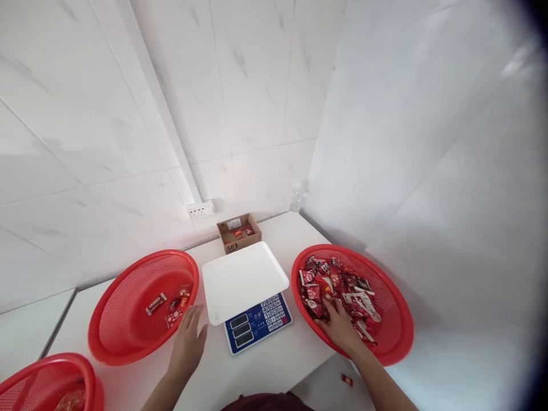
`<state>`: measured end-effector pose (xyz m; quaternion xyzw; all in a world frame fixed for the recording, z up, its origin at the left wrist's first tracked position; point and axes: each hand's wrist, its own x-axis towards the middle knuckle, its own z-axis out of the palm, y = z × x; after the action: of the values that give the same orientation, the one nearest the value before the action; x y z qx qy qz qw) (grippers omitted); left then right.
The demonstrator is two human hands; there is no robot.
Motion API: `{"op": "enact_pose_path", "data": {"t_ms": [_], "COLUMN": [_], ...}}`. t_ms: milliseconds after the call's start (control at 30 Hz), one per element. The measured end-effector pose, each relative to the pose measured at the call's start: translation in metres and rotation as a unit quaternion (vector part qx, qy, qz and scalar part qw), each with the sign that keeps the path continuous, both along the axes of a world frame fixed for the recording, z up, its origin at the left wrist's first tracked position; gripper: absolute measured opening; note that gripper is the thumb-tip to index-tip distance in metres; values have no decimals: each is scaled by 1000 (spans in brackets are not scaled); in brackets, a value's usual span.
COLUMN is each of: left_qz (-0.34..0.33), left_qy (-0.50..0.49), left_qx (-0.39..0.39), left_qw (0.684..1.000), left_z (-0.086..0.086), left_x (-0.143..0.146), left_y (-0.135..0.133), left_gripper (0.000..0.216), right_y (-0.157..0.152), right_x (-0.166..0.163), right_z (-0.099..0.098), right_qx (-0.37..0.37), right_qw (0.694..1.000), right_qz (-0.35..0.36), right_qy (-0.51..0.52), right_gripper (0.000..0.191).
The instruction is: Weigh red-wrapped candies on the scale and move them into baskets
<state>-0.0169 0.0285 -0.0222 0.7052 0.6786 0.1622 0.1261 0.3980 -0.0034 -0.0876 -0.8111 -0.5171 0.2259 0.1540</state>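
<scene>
My right hand (340,330) reaches over the near rim of the right red basket (398,319), its fingers apart on a heap of small red wrapped candies (336,277). Some white-edged packets lie among them. Nothing is clearly gripped, though the fingertips partly merge with the wrappers. At the right rim of the left red basket (128,285), my left hand (187,342) is open with fingers stretched and thumb apart. Inside that basket lie a few wrapped candies (176,308). Between both hands stands a blue digital scale (257,325) with a bare white tray (244,279).
Behind the scale sits a small cardboard box (231,245) holding some red packets. Another red basket (92,377) is cut off at the lower left. A red packet (346,380) lies low down beyond the white table's (274,374) front edge. Walls (257,114) stand behind and right.
</scene>
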Motion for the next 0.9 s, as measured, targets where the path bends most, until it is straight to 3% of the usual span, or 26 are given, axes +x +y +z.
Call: {"op": "enact_pose_path", "data": {"t_ms": [100, 267, 600, 767, 900], "left_qz": [-74, -169, -110, -111, -132], "left_qy": [-57, -110, -161, -164, -165], "left_qx": [-24, -89, -113, -131, -149], "left_qw": [995, 975, 974, 971, 966], "left_z": [6, 16, 11, 14, 25], "left_x": [44, 86, 57, 62, 74], "left_y": [-7, -19, -26, -27, -26], "left_gripper": [43, 42, 32, 31, 32], "right_y": [7, 14, 1, 3, 14], "right_x": [-6, 0, 51, 31, 0], "right_z": [8, 14, 34, 43, 35], "right_qx": [-69, -5, 55, 49, 23], "right_qw": [997, 1000, 995, 997, 992], "right_qz": [-17, -16, -62, 8, 91], "right_qy": [-18, -22, 47, -60, -86], "right_gripper": [73, 53, 41, 42, 52]}}
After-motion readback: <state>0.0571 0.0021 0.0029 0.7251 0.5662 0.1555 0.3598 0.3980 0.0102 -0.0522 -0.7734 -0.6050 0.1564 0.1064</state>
